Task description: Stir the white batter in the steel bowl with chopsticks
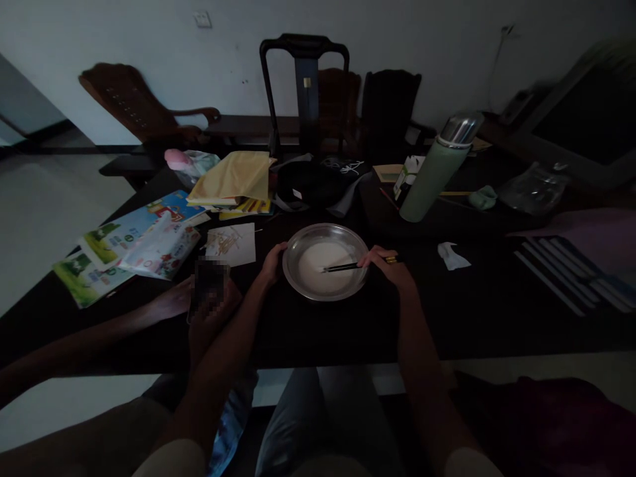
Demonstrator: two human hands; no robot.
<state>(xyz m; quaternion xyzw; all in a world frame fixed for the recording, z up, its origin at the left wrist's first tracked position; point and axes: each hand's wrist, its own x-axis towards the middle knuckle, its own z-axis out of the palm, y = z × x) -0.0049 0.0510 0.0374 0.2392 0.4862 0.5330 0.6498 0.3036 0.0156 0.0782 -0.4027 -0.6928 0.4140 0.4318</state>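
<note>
A round metal basin (293, 283) stands on the dark table in front of me, with a whitish, milky-looking mixture (318, 258) in its bottom. At its left rim is my left hand (271, 264), thumb and fingers closed on the edge. My right hand (381, 258) grips a pair of black chopsticks (342, 267) with gold-coloured patterned ends, over the basin's right rim. The chopstick tips dip into the mixture near the middle of the basin, where small pale lumps show.
At left another person's hands hold a phone (207, 288), blurred out. Behind it, paper (243, 242) bears thin sticks, near booklets (89, 278) and a yellow envelope (233, 175). A green thermos (431, 179), crumpled tissue (452, 256) and stacked books (571, 275) lie right. Chairs (305, 86) stand beyond.
</note>
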